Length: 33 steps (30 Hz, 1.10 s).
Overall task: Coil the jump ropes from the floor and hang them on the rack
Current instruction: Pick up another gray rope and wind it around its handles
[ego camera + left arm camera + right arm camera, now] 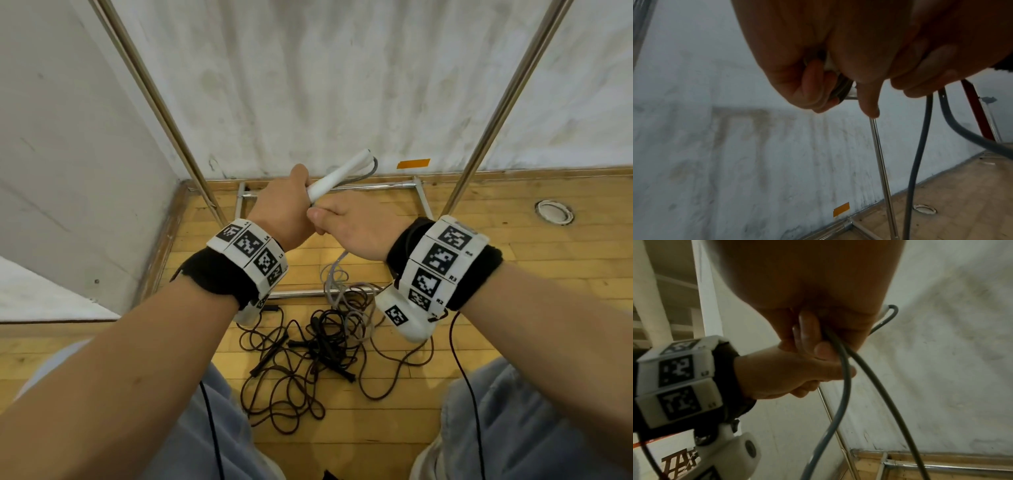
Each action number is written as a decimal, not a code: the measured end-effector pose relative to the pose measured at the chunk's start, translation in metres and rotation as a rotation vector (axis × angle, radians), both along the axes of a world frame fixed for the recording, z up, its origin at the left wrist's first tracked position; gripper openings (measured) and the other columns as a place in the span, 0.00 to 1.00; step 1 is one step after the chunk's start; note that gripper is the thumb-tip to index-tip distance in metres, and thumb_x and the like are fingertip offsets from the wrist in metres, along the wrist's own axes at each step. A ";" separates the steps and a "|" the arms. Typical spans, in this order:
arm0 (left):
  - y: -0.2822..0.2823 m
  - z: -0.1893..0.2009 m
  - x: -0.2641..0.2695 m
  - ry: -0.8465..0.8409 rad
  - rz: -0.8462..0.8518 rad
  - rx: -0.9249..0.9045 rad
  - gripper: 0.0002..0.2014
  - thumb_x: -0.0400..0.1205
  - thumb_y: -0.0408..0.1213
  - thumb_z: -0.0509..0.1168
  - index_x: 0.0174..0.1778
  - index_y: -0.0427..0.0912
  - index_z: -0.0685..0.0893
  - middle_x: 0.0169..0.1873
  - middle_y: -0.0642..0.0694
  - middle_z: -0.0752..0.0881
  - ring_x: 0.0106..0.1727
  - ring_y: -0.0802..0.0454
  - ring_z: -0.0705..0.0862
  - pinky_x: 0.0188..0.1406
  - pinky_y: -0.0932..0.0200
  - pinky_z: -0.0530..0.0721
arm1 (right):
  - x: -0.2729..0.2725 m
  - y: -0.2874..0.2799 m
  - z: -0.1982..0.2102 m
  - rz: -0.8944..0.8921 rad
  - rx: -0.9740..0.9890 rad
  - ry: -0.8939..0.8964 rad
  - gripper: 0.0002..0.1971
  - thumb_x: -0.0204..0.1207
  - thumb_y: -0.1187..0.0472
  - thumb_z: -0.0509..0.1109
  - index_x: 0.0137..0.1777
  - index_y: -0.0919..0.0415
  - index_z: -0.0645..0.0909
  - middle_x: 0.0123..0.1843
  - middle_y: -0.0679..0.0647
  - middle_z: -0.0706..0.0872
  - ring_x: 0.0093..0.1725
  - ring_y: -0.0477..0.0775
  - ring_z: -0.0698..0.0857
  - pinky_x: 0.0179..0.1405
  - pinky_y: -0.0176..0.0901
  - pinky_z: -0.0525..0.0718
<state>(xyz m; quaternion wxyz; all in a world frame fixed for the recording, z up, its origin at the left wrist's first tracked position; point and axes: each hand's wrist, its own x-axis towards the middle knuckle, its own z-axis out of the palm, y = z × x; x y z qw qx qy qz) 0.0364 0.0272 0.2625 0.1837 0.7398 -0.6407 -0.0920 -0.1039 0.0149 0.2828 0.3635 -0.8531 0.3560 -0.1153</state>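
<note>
Both hands' fingers curled on gray rope [337,270]; wood floor [513,274], stained white wall [342,85].

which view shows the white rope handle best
The head view: the white handle shows nearly whole, slanting up out of the left hand, grey cord looping off its tip. The left wrist view shows only a white sliver between fingers; the right wrist view just its tip beside the right hand.

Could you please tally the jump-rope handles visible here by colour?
White handles: 1, gripped by the left hand; its grey cord runs through the right hand.
Black handles: 4, tangled on the floor, as far as the knot shows.
Total: 5.
</note>
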 end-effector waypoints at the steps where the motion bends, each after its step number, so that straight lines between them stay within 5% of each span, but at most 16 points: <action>1: 0.000 -0.001 0.000 -0.011 -0.006 -0.011 0.16 0.75 0.35 0.69 0.53 0.42 0.70 0.30 0.53 0.71 0.29 0.52 0.70 0.23 0.60 0.62 | 0.001 0.002 0.000 0.006 0.003 -0.008 0.20 0.85 0.54 0.56 0.29 0.52 0.71 0.28 0.47 0.72 0.29 0.47 0.70 0.32 0.42 0.67; 5: -0.003 -0.005 0.001 -0.006 0.035 -0.042 0.12 0.77 0.36 0.65 0.48 0.45 0.67 0.29 0.54 0.71 0.28 0.59 0.69 0.22 0.61 0.62 | 0.001 0.006 0.002 0.009 0.013 -0.094 0.23 0.85 0.54 0.56 0.26 0.55 0.66 0.24 0.48 0.68 0.24 0.46 0.65 0.29 0.41 0.65; 9: -0.007 -0.010 0.003 -0.028 0.100 -0.022 0.08 0.80 0.40 0.61 0.49 0.43 0.68 0.32 0.52 0.73 0.29 0.55 0.71 0.22 0.59 0.62 | -0.004 0.006 0.002 -0.109 0.039 -0.250 0.25 0.82 0.51 0.62 0.24 0.58 0.63 0.20 0.45 0.61 0.21 0.46 0.62 0.25 0.36 0.64; 14: -0.009 -0.020 0.010 -0.119 0.138 0.078 0.09 0.79 0.38 0.62 0.51 0.41 0.69 0.33 0.50 0.72 0.30 0.51 0.72 0.22 0.58 0.62 | -0.010 -0.003 0.000 -0.212 0.102 -0.286 0.19 0.82 0.54 0.61 0.30 0.62 0.70 0.26 0.54 0.64 0.29 0.58 0.69 0.34 0.59 0.79; 18: -0.007 -0.025 0.018 -0.181 0.125 0.096 0.11 0.77 0.38 0.63 0.48 0.46 0.66 0.30 0.53 0.71 0.28 0.53 0.71 0.22 0.58 0.63 | -0.019 -0.010 -0.004 -0.174 0.049 -0.228 0.14 0.83 0.58 0.60 0.36 0.57 0.79 0.28 0.55 0.72 0.31 0.65 0.76 0.41 0.61 0.81; 19: -0.006 -0.025 0.017 -0.190 0.113 0.117 0.10 0.77 0.39 0.63 0.47 0.46 0.66 0.30 0.53 0.71 0.28 0.51 0.73 0.22 0.58 0.63 | -0.020 -0.010 -0.005 -0.160 0.005 -0.206 0.13 0.83 0.58 0.60 0.37 0.56 0.80 0.29 0.56 0.74 0.34 0.67 0.78 0.41 0.58 0.80; 23: -0.003 -0.030 0.006 -0.261 0.075 0.200 0.09 0.78 0.43 0.62 0.44 0.47 0.68 0.30 0.51 0.74 0.28 0.53 0.72 0.21 0.59 0.63 | -0.021 -0.017 -0.005 -0.154 -0.209 -0.164 0.14 0.83 0.56 0.61 0.36 0.56 0.80 0.27 0.45 0.75 0.28 0.40 0.74 0.29 0.30 0.67; 28: 0.000 -0.026 -0.010 -0.298 -0.018 0.208 0.07 0.78 0.46 0.61 0.42 0.49 0.70 0.31 0.51 0.76 0.29 0.53 0.75 0.22 0.59 0.65 | -0.031 -0.042 -0.002 -0.259 -0.335 -0.041 0.20 0.79 0.47 0.65 0.28 0.55 0.75 0.24 0.47 0.72 0.25 0.46 0.70 0.25 0.34 0.62; 33: 0.007 -0.007 -0.008 -0.247 -0.178 0.159 0.06 0.79 0.44 0.61 0.44 0.49 0.71 0.30 0.53 0.76 0.30 0.50 0.76 0.26 0.57 0.67 | -0.041 -0.061 0.004 -0.273 -0.205 -0.130 0.21 0.72 0.46 0.73 0.33 0.68 0.84 0.18 0.46 0.69 0.20 0.45 0.67 0.20 0.29 0.66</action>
